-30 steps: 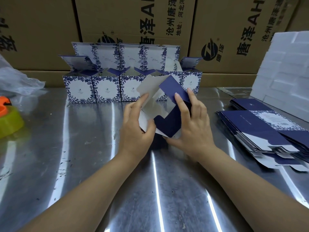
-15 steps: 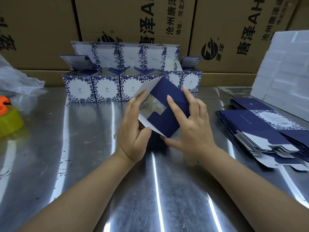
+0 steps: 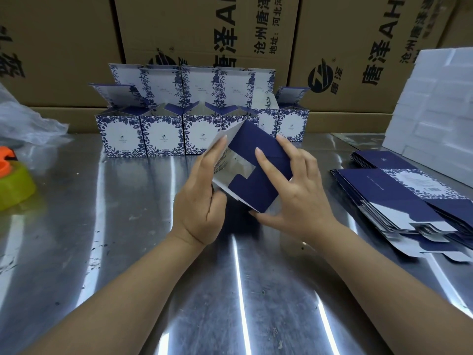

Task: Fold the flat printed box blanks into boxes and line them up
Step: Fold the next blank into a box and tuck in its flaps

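We hold the half-folded navy blue card box (image 3: 258,180) in both hands, just above the shiny steel table (image 3: 102,226) and in front of the finished row. Our left hand (image 3: 202,201) lies along the white inner flap with its fingers nearly straight, and its thumb closes on the lower edge. Our right hand (image 3: 299,193) spreads its fingers over the navy panel, thumb hooked under the near corner. Each hand is therefore grasping the box.

We judge the card light and thin, stiff across its panels but ready to give at the creases. The printed face looks smooth and may slide under dry fingers. It is best held by the panel edges close to the folds, not by the loose flaps, and pressed gently so nothing dents.

Behind stands the row of folded blue-and-white floral boxes (image 3: 163,134), lids up. The stack of flat navy blanks (image 3: 399,196) lies to our right, near white foam blocks (image 3: 435,98). Brown printed cartons (image 3: 76,47) line the back.
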